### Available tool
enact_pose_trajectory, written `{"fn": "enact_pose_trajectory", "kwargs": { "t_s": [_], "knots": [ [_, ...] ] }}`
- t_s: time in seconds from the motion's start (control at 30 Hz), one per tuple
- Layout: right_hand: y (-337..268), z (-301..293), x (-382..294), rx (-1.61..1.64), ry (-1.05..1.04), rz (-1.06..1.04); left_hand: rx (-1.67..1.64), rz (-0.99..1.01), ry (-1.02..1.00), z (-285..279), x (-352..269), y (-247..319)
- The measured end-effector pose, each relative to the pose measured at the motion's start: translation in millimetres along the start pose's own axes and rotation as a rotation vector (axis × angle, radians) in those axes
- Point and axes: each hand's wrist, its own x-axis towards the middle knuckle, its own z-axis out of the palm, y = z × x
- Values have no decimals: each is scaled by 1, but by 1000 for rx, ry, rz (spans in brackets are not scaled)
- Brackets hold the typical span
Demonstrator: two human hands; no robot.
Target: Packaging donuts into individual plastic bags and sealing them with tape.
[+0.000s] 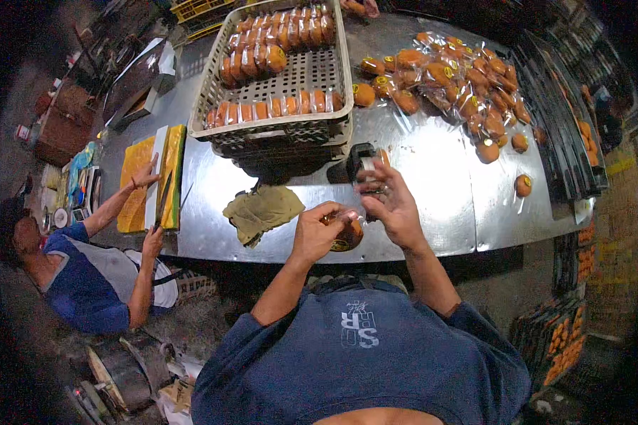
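My left hand (316, 231) pinches the gathered clear plastic of a bagged brown bun (349, 236) near the table's front edge. A yellow sticker shows on the bun's near side. To the right, my right hand (396, 207) is raised with thumb and fingers apart, slightly blurred. I see nothing held in it. Its fingertips overlap a black tape dispenser (362, 155) in the view; whether they touch it cannot be told. Left of my hands lies a crumpled olive cloth (263, 211) on the metal table (436, 228).
A pale plastic crate (270, 130) holding rows of bagged buns stands on other crates. Many bagged buns (457, 74) are heaped at back right, beside stacked dark trays (558, 117). At left, a co-worker (95, 271) holds a long knife (165, 199) against a yellow cake slab (133, 186).
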Motion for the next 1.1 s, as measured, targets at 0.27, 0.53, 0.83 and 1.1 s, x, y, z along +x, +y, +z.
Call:
{"fn": "enact_pose_trajectory", "kwargs": {
  "t_s": [0.27,0.53,0.83,1.1],
  "knots": [
    [26,-4,-7,-887,72,-367,-297,-207,-17,2,0,-19],
    [24,-8,-19,-751,-74,-341,-689,-210,-169,6,-1,-42],
    [73,4,-58,34,69,337,-34,324,283,29,0,-32],
    [83,-33,-19,-533,316,157,-1098,-392,-116,45,6,-39]
  ]
}}
